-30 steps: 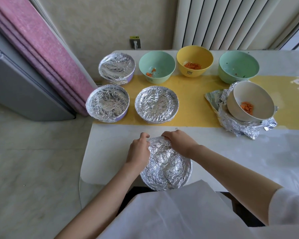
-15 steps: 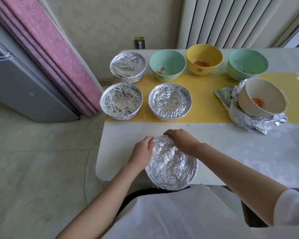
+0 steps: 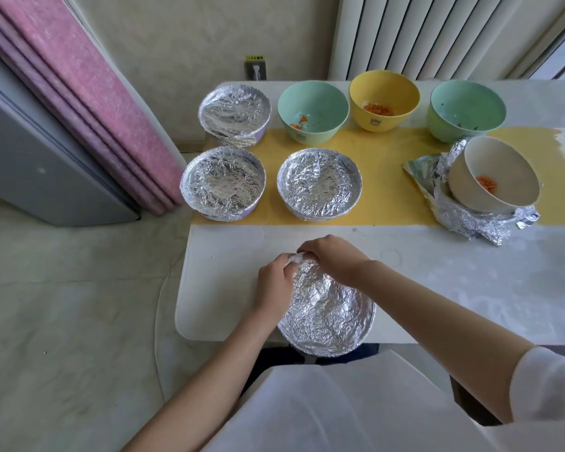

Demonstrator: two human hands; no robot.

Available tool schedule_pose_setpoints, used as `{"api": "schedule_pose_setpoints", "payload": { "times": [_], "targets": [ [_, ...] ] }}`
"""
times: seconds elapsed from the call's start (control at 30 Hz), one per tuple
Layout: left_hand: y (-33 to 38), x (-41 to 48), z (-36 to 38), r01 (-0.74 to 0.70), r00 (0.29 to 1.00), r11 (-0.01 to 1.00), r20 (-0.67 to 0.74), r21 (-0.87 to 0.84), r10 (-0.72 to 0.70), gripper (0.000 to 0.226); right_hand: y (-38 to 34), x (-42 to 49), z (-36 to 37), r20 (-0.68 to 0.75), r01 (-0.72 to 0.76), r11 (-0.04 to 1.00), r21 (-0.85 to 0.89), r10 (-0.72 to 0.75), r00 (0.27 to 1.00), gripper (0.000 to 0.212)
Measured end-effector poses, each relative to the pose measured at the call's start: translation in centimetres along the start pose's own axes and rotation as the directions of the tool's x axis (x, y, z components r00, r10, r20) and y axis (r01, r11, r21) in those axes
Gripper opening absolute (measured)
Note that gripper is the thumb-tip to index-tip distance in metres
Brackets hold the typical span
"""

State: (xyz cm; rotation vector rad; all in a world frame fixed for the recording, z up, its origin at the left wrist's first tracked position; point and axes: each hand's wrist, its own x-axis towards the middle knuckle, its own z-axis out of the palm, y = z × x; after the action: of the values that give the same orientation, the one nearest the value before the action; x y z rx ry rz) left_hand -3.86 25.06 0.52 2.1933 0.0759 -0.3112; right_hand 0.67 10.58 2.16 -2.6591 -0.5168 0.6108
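At the left edge of the frame a grey appliance (image 3: 40, 164) stands next to a leaning pink panel (image 3: 88, 93). Right of these begins the desk (image 3: 222, 288), white with a yellow runner (image 3: 388, 190) across it. Three wrapped bowls sit on its left part: the back foil bowl (image 3: 235, 114) near the wall, then the left foil bowl (image 3: 222, 182) and the middle foil bowl (image 3: 319, 184) side by side, the latter on the runner.

Below them, at lower centre, the foil-covered bowl (image 3: 330, 318) sits at the desk's near edge, its near rim showing past that edge. The left hand (image 3: 274, 283) is at its upper left rim and the right hand (image 3: 331, 257) at its far rim. Each grip is clamped on the foil, fingers curled and pinching a crumpled fold where the two hands nearly meet.

Along the back, further right, stand a green bowl (image 3: 313, 114) with a few orange bits, a yellow bowl (image 3: 384, 99) with orange pieces, and a second green bowl (image 3: 467, 110). At the right, a tilted cream bowl (image 3: 496, 174) holding orange pieces rests on a loose foil sheet (image 3: 470, 223).
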Motion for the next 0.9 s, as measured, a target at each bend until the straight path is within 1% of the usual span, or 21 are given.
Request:
{"api": "schedule_pose_setpoints", "payload": {
  "times": [0.13, 0.2, 0.3, 0.4, 0.5, 0.57, 0.63, 0.77, 0.9],
  "targets": [
    [-0.1, 0.0, 0.3, 0.004, 0.999, 0.999, -0.036, 0.040, -0.003, 0.023, 0.4, 0.1, -0.4, 0.029, 0.032, 0.994, 0.105, -0.035, 0.999, 0.029],
    [0.0, -0.1, 0.3, 0.001, 0.999, 0.997, -0.044, 0.075, 0.003, 0.023, 0.7, 0.2, -0.4, 0.025, 0.057, 0.991, 0.122, -0.060, 0.998, 0.035],
    [0.2, -0.1, 0.5, 0.005, 0.997, 0.993, -0.074, 0.122, 0.004, 0.022, 0.8, -0.1, -0.2, 0.004, 0.066, 0.994, 0.092, -0.066, 0.998, 0.042],
    [0.4, -0.3, 0.8, -0.010, 0.994, 0.987, -0.108, 0.159, 0.028, 0.021, 1.4, -0.3, 0.0, -0.011, 0.083, 0.996, 0.034, -0.083, 0.997, 0.040],
    [0.5, -0.5, 1.2, -0.044, 0.992, 0.986, -0.112, 0.162, 0.062, 0.023, 2.2, -0.6, 0.2, -0.005, 0.107, 0.993, 0.055, -0.107, 0.994, 0.038],
    [0.6, -0.7, 1.6, -0.053, 0.992, 0.987, -0.108, 0.150, 0.069, 0.025, 2.4, -1.3, 0.1, -0.008, 0.087, 0.992, 0.091, -0.087, 0.996, 0.034],
    [0.7, -0.9, 1.7, -0.028, 0.990, 0.993, -0.131, 0.119, 0.043, 0.028, 2.7, -2.2, -0.1, -0.022, 0.042, 0.991, 0.129, -0.040, 0.999, 0.032],
    [0.8, -1.4, 2.0, -0.013, 0.989, 0.996, -0.148, 0.090, 0.027, 0.031, 3.4, -3.8, 0.3, -0.138, -0.009, 0.976, 0.216, 0.040, 0.990, 0.030],
    [1.0, -1.4, 2.2, -0.016, 0.987, 0.996, -0.156, 0.091, 0.030, 0.030, 3.4, -3.9, 0.6, -0.173, -0.013, 0.979, 0.205, 0.049, 0.984, 0.031]
  ]
}}
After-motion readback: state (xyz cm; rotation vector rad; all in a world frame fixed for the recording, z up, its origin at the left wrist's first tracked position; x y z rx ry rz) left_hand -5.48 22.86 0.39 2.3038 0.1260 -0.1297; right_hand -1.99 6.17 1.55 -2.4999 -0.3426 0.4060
